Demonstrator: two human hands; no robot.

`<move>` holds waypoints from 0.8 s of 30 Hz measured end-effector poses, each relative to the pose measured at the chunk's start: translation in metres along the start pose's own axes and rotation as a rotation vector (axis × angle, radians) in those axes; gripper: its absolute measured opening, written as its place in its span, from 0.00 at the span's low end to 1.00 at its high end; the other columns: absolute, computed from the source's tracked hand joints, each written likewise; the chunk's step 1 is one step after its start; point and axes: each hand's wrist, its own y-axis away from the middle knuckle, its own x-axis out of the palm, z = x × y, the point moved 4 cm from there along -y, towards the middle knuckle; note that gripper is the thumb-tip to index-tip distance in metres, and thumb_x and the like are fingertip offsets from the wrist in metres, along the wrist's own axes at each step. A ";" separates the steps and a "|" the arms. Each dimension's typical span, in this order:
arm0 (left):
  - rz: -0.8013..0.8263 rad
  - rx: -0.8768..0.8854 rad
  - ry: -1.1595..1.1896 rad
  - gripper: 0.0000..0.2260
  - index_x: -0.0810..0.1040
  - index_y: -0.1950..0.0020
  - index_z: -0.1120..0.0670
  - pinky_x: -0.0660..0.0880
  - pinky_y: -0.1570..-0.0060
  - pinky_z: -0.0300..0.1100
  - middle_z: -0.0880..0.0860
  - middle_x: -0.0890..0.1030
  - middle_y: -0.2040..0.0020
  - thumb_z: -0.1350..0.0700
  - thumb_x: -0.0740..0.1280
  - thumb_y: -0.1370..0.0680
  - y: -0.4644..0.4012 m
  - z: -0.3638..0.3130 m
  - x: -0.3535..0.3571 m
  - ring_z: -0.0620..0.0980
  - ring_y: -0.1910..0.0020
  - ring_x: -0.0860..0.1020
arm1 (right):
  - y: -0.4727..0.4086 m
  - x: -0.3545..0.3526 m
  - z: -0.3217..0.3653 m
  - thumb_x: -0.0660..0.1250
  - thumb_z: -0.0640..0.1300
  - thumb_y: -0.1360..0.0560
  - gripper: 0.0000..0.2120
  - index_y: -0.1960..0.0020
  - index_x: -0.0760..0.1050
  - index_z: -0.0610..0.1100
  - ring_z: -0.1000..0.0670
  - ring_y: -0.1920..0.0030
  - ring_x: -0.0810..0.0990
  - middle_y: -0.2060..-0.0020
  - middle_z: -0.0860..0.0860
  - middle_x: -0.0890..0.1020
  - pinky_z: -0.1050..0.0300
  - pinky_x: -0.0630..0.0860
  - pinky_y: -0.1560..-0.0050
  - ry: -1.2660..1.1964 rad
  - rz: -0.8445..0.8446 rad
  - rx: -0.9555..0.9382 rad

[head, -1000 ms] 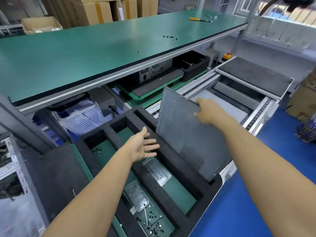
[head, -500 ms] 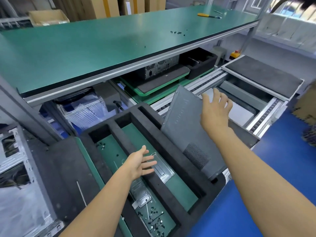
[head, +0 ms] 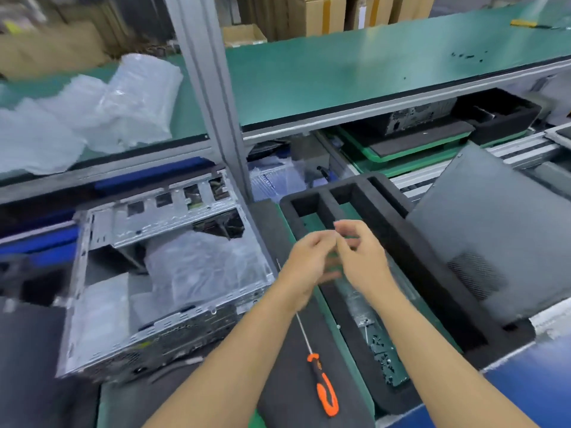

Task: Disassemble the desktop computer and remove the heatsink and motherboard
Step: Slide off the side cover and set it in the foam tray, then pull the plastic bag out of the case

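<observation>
The opened metal computer case (head: 148, 307) lies at the left on a dark mat, with a clear plastic bag (head: 200, 267) inside it; no heatsink or motherboard can be made out. Its grey side panel (head: 494, 236) leans in the right slot of a black foam tray (head: 392, 208). My left hand (head: 306, 267) and my right hand (head: 361, 261) meet above the tray, fingertips close together and loosely curled. Both are blurred and nothing shows in either. An orange-handled screwdriver (head: 324, 387) lies on the mat below my hands.
Loose black screws (head: 383, 353) and metal brackets (head: 361, 310) lie in the tray's middle slot. An aluminium post (head: 210, 103) rises behind the case and carries a green bench top (head: 340, 72). Crumpled plastic bags (head: 102, 109) lie on it. Another computer (head: 417, 118) sits under it.
My right hand has let go of the side panel, which now leans in the tray. Both hands have come together over the tray. The view has swung left onto the case.
</observation>
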 end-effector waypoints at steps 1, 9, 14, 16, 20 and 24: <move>-0.029 0.038 0.033 0.12 0.78 0.40 0.53 0.79 0.55 0.43 0.49 0.85 0.47 0.52 0.59 0.19 0.014 -0.006 -0.015 0.48 0.50 0.84 | 0.007 0.016 0.012 0.64 0.44 0.23 0.09 0.47 0.74 0.57 0.64 0.52 0.77 0.48 0.61 0.79 0.70 0.75 0.54 -0.013 0.031 -0.030; -0.367 0.087 0.146 0.09 0.78 0.42 0.55 0.81 0.50 0.48 0.54 0.85 0.49 0.53 0.62 0.18 0.116 0.003 -0.157 0.54 0.52 0.84 | 0.064 0.126 0.058 0.65 0.48 0.22 0.06 0.46 0.76 0.53 0.66 0.51 0.76 0.48 0.59 0.79 0.76 0.70 0.56 0.019 0.184 -0.105; -0.547 0.102 0.226 0.07 0.80 0.46 0.57 0.80 0.58 0.44 0.54 0.85 0.55 0.56 0.64 0.19 0.157 0.029 -0.222 0.52 0.60 0.83 | 0.086 0.165 0.054 0.64 0.46 0.21 0.07 0.44 0.75 0.50 0.64 0.52 0.76 0.48 0.57 0.79 0.75 0.70 0.55 0.118 0.219 -0.131; -0.605 0.122 0.219 0.06 0.79 0.47 0.57 0.80 0.60 0.43 0.53 0.85 0.58 0.57 0.64 0.19 0.165 0.034 -0.239 0.51 0.62 0.83 | 0.090 0.175 0.055 0.63 0.45 0.21 0.08 0.43 0.76 0.48 0.60 0.52 0.76 0.49 0.55 0.78 0.66 0.74 0.50 0.188 0.228 -0.166; -0.671 0.156 0.151 0.06 0.79 0.48 0.56 0.79 0.61 0.43 0.51 0.85 0.59 0.56 0.63 0.19 0.166 0.032 -0.258 0.50 0.63 0.82 | 0.082 0.192 0.060 0.63 0.45 0.21 0.10 0.41 0.75 0.46 0.59 0.54 0.75 0.47 0.52 0.78 0.62 0.73 0.51 0.335 0.275 -0.238; -0.698 0.179 0.113 0.07 0.78 0.47 0.56 0.78 0.60 0.41 0.52 0.85 0.57 0.55 0.63 0.18 0.157 0.024 -0.269 0.50 0.62 0.82 | 0.052 0.217 0.066 0.65 0.47 0.23 0.14 0.38 0.74 0.46 0.54 0.50 0.76 0.43 0.50 0.78 0.57 0.74 0.49 0.430 0.355 -0.210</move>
